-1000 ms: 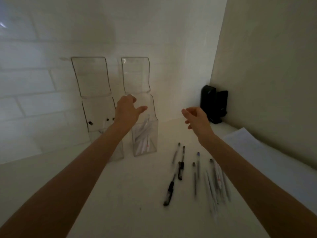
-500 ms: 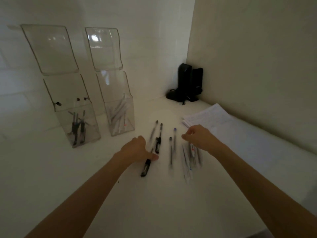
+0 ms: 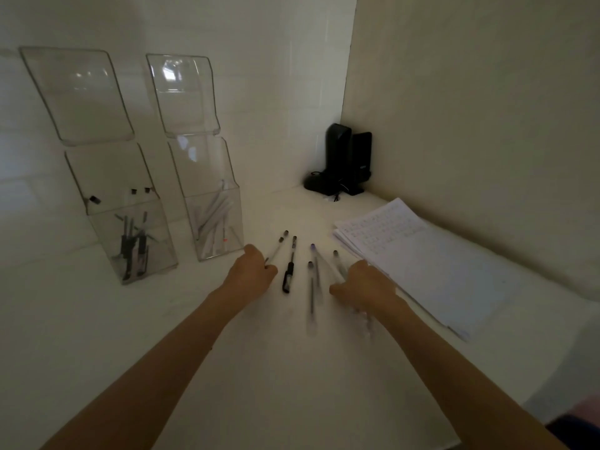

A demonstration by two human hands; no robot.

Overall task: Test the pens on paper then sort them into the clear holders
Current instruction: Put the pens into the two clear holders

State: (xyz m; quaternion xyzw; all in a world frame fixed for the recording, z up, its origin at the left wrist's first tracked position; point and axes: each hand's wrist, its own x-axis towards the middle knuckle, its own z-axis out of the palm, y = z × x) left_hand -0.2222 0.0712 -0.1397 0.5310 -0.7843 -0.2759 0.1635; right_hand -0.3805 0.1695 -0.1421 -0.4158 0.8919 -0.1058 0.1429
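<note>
Several pens lie on the white desk. My left hand (image 3: 253, 272) curls its fingers round the lower end of a clear pen with a black cap (image 3: 280, 242). A black pen (image 3: 288, 271) lies free just right of that hand. My right hand (image 3: 362, 284) is curled over a cluster of pale pens and holds a pen with a purple tip (image 3: 319, 256), which slants toward it. Another thin pen (image 3: 311, 287) lies between the hands. The left clear holder (image 3: 156, 254) contains dark pens. White pens fill the right clear holder (image 3: 233, 228). A stack of paper (image 3: 428, 264) lies right of the pens.
A black device with a cable (image 3: 344, 160) stands in the back corner. Walls close the desk at the back and right. Both holders lean against the back wall with tall clear backs. The desk's front edge runs at the lower right.
Both hands came down from near the holders to the pens. The left hand shifted from the black pen to the clear one. The purple-tipped pen now slants toward the right hand.
</note>
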